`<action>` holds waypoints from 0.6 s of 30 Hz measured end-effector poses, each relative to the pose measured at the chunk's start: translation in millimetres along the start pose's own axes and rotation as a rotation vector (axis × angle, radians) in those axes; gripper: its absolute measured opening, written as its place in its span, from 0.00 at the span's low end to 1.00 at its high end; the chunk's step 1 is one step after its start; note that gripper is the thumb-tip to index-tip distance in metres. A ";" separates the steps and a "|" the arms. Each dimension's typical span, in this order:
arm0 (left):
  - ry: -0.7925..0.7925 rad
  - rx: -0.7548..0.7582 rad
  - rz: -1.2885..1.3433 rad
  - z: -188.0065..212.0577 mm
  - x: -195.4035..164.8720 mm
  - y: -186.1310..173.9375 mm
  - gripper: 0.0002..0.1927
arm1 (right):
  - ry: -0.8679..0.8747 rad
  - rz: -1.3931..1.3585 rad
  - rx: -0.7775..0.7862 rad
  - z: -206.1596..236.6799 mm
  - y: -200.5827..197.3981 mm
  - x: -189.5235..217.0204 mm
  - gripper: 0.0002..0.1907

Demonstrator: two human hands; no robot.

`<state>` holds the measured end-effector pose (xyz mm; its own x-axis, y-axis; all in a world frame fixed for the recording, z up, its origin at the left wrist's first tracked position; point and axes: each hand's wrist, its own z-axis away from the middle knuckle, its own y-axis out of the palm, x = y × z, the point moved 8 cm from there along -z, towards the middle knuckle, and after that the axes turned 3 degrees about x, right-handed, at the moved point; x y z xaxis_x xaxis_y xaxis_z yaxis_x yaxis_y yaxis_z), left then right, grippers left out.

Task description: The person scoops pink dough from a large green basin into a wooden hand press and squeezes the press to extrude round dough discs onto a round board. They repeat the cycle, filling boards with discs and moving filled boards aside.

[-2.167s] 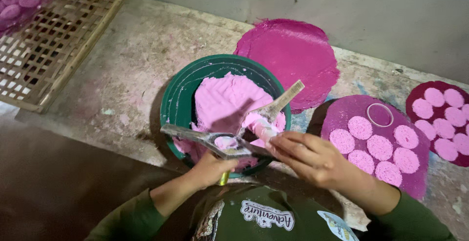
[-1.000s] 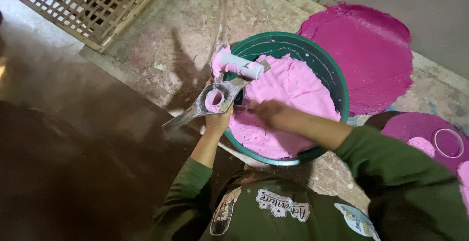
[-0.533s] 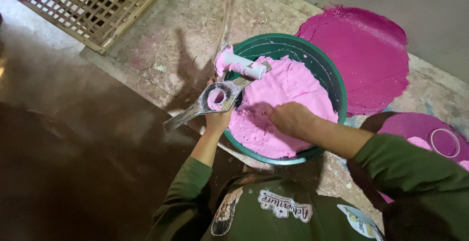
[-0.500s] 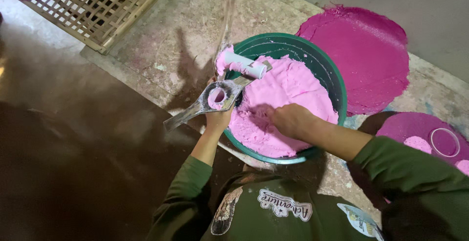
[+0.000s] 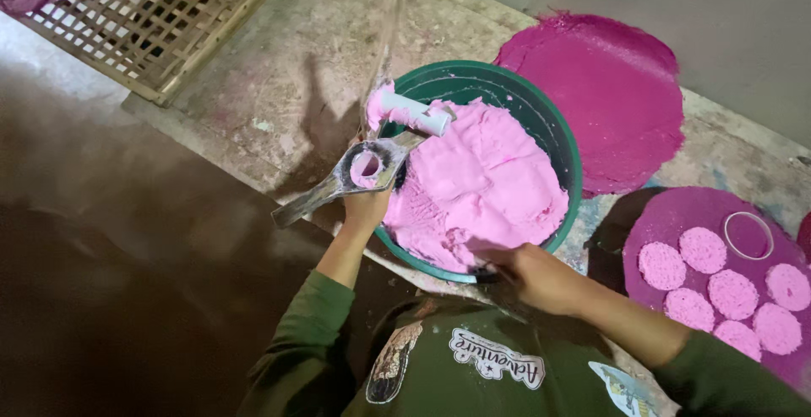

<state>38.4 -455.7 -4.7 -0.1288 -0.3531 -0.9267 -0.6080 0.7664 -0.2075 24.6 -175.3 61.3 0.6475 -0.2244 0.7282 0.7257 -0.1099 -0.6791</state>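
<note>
Your left hand (image 5: 367,207) clamps the mould (image 5: 351,176) at the basin (image 5: 568,151) rim; right hand (image 5: 541,278), fingers curled on its near rim.

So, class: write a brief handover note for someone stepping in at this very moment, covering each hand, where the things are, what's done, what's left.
Left hand: grips the flat metal ring mould, its ring packed with pink paste.
Right hand: at the near rim of the round green basin, grip unclear.
Basin is heaped with pink paste; a white paste-smeared cylinder lies on it.
Done: six pink discs on the purple round board.
Left: the board has free space.
</note>
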 end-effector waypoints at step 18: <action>-0.095 0.768 -0.607 38.9 -43.2 121.1 0.36 | 0.027 1.160 -0.035 -34.9 -64.3 66.7 0.21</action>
<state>0.8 -326.7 -2.0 0.1211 -0.7835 -0.6094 0.1288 0.6212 -0.7730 13.0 -217.0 150.3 0.9140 -0.2284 -0.3354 -0.3076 0.1490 -0.9398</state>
